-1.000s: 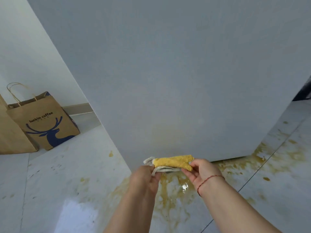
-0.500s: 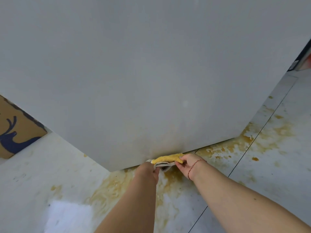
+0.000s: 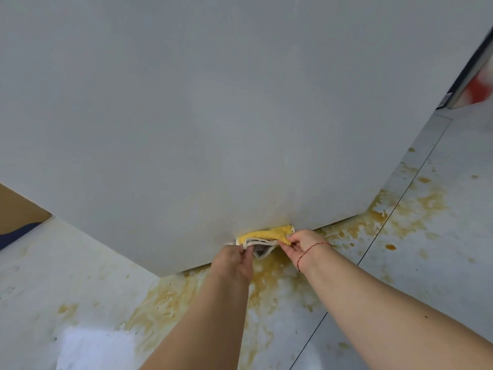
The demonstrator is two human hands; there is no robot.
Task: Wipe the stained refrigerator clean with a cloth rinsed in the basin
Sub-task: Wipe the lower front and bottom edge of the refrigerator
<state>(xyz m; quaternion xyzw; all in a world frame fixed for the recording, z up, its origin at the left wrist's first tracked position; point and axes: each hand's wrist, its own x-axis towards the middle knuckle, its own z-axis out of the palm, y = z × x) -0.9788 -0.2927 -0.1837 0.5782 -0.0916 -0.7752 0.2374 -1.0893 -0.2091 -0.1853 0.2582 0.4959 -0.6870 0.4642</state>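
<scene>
Pale glossy floor tiles (image 3: 416,276) fill the near ground, smeared with a wide yellow-brown spill (image 3: 266,284) that runs from just in front of the large white refrigerator panel (image 3: 240,116) out past its right corner. Nearest to the refrigerator's bottom edge, the left hand (image 3: 234,260) curls round the grey-white end of a folded yellow microfibre cloth (image 3: 269,235), and the right hand (image 3: 301,241), a thin red string at its wrist, pinches the cloth's right end between thumb and fingertips. The cloth lies stretched between both hands, pressed along the foot of the refrigerator where a faint tan stain fades upward.

The risk, as I judge it, is the wet spill directly below: if the cloth sags or slides off the edge it soaks up floor dirt and smears it back onto the panel. A slack grip at either end could let the fold open.

Room to sweep is good along the edge toward the refrigerator's right corner; leftward the edge runs on, with a brown paper bag (image 3: 18,212) well beyond. The basin is out of sight.
</scene>
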